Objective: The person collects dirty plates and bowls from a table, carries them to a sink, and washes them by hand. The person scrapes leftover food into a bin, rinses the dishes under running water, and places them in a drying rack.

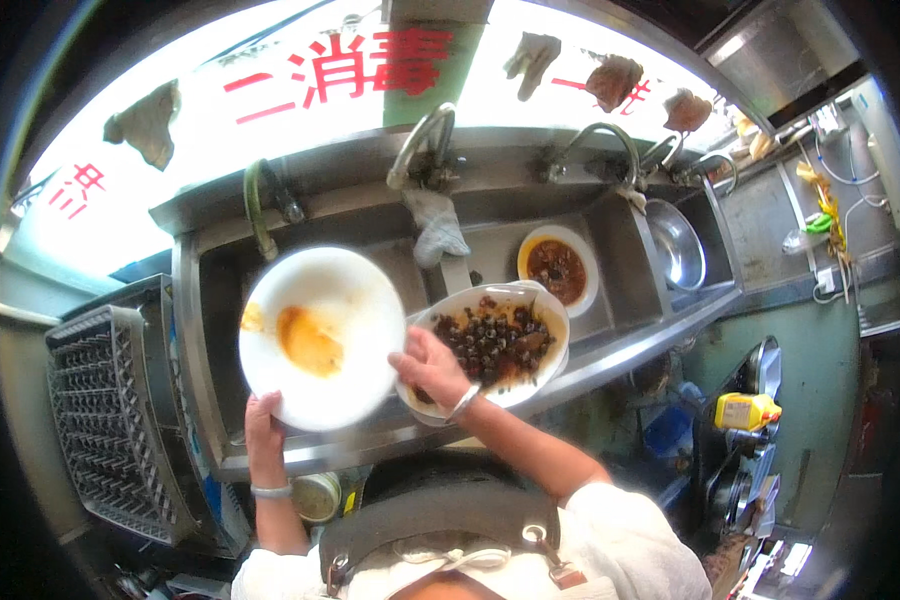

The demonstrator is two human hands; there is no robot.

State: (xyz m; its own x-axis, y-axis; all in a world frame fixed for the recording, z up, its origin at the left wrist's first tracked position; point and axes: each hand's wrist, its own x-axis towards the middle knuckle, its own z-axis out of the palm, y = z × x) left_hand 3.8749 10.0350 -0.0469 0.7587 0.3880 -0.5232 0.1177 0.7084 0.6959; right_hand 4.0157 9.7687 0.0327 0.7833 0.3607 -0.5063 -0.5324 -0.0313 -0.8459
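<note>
A round white plate [371, 322] with an orange-brown sauce stain is held over the left sink basin, tilted so that its stained face shows. My left hand [264, 431] grips its lower left rim. At the right rim my right hand [436, 375] pinches the edge between thumb and fingers. Right beside that hand, an oval white dish [499, 337] of dark snail-like shells and brown sauce sits at the sink's front; my wrist partly covers it. Behind it, inside the middle basin, stands a white bowl [559, 270] of reddish-brown sauce with food bits.
Curved faucets [427, 142] rise along the back of the steel sink [592, 375]. A wet cloth [439, 229] hangs over a basin divider. At right are a metal bowl [675, 244] and a yellow bottle [746, 411]. A grey dish rack [112, 420] stands left. The wall bears red writing.
</note>
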